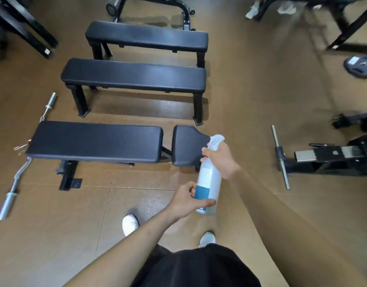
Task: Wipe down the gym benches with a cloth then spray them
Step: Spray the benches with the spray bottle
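The brown floor (251, 100) spreads out ahead of both hands, and three black padded benches lie on it in a row going away from the person, each with its long axis running left to right. The nearest bench (95, 141), a long pad with a separate small seat pad (184, 146) at its right end, sits just beyond and mostly to the left of the hands. The middle bench (133, 74) is farther ahead, and the far bench (146, 37) is farther again.

A curl bar (19, 172) lies on the floor well off to the left of the hands, by the left end of the nearest bench. A machine base with a steel peg (281, 158) is well apart to the right.

The spray bottle (209, 179), white with a blue label, is upright between the hands, its nozzle pointing up and forward toward the seat pad. The right hand (220, 160) is wrapped around the bottle's neck at the trigger. The left hand (188, 197) is closed round the bottle's base, thumb across the lower front. No cloth is visible in either hand.

Judging by this, spraying is the step in hand. The right hand is the nearer to the seat pad, so a spray would likely land there first, then sweep leftward along the pad's length.
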`<state>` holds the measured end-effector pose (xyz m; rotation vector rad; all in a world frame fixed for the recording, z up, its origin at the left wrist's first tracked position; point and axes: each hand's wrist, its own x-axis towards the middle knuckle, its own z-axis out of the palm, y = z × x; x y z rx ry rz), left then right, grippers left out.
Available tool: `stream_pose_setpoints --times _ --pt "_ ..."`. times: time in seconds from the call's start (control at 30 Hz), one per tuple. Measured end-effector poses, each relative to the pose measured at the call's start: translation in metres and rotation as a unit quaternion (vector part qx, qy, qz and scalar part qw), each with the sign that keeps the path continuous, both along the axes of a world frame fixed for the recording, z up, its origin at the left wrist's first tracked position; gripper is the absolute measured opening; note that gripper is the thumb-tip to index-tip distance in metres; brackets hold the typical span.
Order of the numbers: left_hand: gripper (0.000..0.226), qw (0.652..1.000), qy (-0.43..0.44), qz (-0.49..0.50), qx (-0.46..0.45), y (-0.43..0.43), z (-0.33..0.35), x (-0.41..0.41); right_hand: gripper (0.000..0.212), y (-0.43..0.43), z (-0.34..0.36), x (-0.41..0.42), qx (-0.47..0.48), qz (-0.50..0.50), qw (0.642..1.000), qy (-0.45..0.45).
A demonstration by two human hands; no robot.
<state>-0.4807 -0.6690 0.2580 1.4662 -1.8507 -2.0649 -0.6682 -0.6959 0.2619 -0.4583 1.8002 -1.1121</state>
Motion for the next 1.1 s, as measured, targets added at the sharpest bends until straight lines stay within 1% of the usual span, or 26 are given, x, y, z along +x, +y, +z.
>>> stream_pose_setpoints --times 0.07,0.13,0.23,0.3,0.4,0.47,0.53,0.6,0.67,0.7,0.73,0.77,0.83,0.87,0.9,0.97,1.0,1.07,1.1 --pt "0.055 1.000 -0.008 0.007 0.000 0.021 0.001 -0.025 0.022 0.020 -0.001 -0.027 -0.009 0.003 1.000 -0.025" --pt "0.053 1.000 -0.019 0.017 0.000 0.037 0.005 -0.046 0.030 0.033 -0.003 -0.048 -0.011 0.002 0.999 -0.043" --pt "0.053 0.999 -0.037 0.023 -0.012 0.051 0.008 -0.068 0.019 0.040 -0.007 -0.066 -0.006 0.004 0.999 -0.047" --pt "0.053 0.998 -0.043 0.034 -0.012 0.054 0.006 -0.077 0.020 0.039 -0.013 -0.073 0.002 0.013 0.999 -0.052" --pt "0.054 0.997 -0.054 0.051 -0.007 0.052 -0.002 -0.087 0.035 0.032 -0.019 -0.081 0.009 0.052 0.997 -0.048" --pt "0.053 0.997 -0.057 0.054 -0.010 0.043 -0.007 -0.094 0.040 0.021 -0.020 -0.086 0.009 0.061 0.996 -0.057" --pt "0.054 0.997 -0.054 0.059 -0.011 0.029 -0.011 -0.103 0.038 0.005 -0.024 -0.093 0.019 0.064 0.997 -0.049" --pt "0.058 0.997 -0.045 0.061 -0.008 0.013 -0.016 -0.113 0.030 -0.014 -0.027 -0.101 0.037 0.081 0.996 -0.025" --pt "0.060 0.996 -0.033 0.080 0.006 -0.004 -0.022 -0.123 0.024 -0.039 -0.026 -0.109 0.041 0.119 0.992 -0.013" --pt "0.058 0.994 -0.024 0.101 0.017 -0.013 -0.025 -0.127 0.024 -0.051 -0.021 -0.111 0.042 0.146 0.988 -0.018" --pt "0.055 0.992 -0.014 0.123 0.027 -0.022 -0.028 -0.131 0.029 -0.066 -0.021 -0.114 0.043 0.173 0.983 -0.029" --pt "0.053 0.989 -0.005 0.141 0.036 -0.032 -0.029 -0.134 0.042 -0.079 -0.015 -0.117 0.053 0.199 0.978 -0.042" --pt "0.049 0.983 0.015 0.171 0.060 -0.053 -0.032 -0.137 0.078 -0.108 -0.013 -0.126 0.082 0.236 0.967 -0.044" --pt "0.047 0.980 0.030 0.182 0.069 -0.061 -0.033 -0.138 0.085 -0.115 -0.015 -0.133 0.082 0.258 0.962 -0.034" --pt "0.047 0.977 0.044 0.194 0.075 -0.069 -0.031 -0.138 0.081 -0.119 -0.010 -0.137 0.074 0.277 0.957 -0.036" --pt "0.049 0.969 0.061 0.225 0.084 -0.091 -0.031 -0.141 0.073 -0.129 -0.005 -0.144 0.082 0.302 0.947 -0.069" --pt "0.051 0.967 0.061 0.236 0.079 -0.101 -0.031 -0.144 0.067 -0.129 -0.007 -0.149 0.092 0.309 0.943 -0.086" --pt "0.053 0.964 0.055 0.250 0.064 -0.118 -0.029 -0.151 0.048 -0.125 -0.011 -0.156 0.108 0.348 0.923 -0.123" --pt "0.052 0.962 0.055 0.262 0.059 -0.124 -0.029 -0.154 0.045 -0.123 -0.013 -0.159 0.117 0.354 0.917 -0.141"
